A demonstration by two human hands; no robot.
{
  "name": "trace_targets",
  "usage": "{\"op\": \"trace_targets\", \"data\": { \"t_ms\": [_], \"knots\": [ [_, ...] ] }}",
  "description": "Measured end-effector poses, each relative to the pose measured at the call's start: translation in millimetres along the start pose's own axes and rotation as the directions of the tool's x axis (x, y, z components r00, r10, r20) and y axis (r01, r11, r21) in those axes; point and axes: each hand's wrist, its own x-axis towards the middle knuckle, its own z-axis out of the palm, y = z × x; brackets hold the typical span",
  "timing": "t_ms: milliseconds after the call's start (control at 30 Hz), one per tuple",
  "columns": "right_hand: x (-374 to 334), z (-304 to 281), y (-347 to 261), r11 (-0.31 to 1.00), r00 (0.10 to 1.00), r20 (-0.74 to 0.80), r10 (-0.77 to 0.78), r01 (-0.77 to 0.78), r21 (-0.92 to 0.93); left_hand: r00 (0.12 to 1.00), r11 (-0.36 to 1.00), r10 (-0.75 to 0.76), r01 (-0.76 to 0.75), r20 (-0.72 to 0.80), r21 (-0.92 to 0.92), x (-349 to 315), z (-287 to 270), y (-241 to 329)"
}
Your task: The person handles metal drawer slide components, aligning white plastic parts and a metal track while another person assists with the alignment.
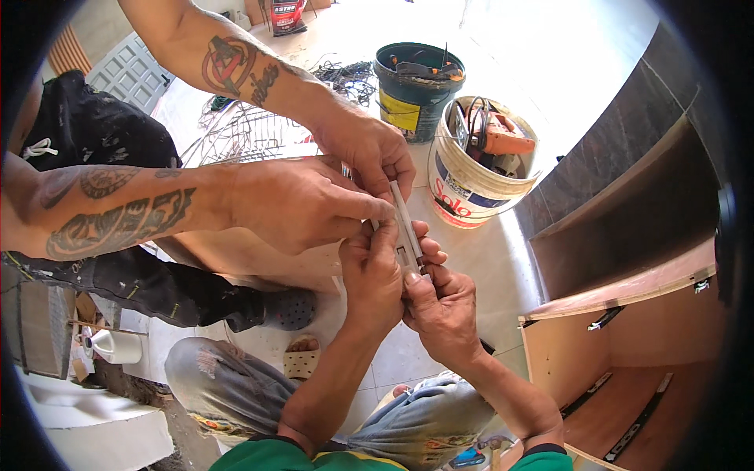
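My left hand (373, 271) and my right hand (444, 302) both grip the lower end of a slim grey metal drawer rail (406, 224), held upright in front of me. A co-worker's two tattooed hands reach in from the left: one hand (302, 204) pinches the rail's middle, the other hand (377, 153) holds its top end. All of these hands crowd around the rail, hiding much of it.
A white bucket (471, 192) holding an orange power tool and a dark green bucket (412, 98) of tools stand on the tiled floor. A wooden cabinet (628, 337) with fitted rails sits at right. A wire rack (243, 133) lies behind. The co-worker's legs are at left.
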Motion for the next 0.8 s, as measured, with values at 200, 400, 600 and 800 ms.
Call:
{"op": "trace_targets", "data": {
  "t_ms": [200,400,600,800],
  "knots": [
    [0.7,-1.8,3.6,1.0,1.0,0.013,-0.012,0.012,-0.014,1.0,0.998,0.003,-0.001,-0.026,0.06,1.1,-0.6,0.5],
    [2.0,2.3,-2.7,1.0,1.0,-0.004,-0.018,0.017,-0.019,0.998,1.0,0.014,-0.013,-0.067,0.017,0.1,6.0,5.7],
    [0.1,3.1,-5.6,0.998,1.0,0.017,0.001,0.0,-0.069,0.998,0.998,0.06,-0.06,0.001,0.02,1.3,2.7,7.2],
    [0.3,6.5,-8.2,1.0,0.999,0.031,-0.014,0.014,-0.009,0.993,0.994,0.108,-0.108,-0.049,-0.002,-1.3,9.2,10.8]
  ]
}}
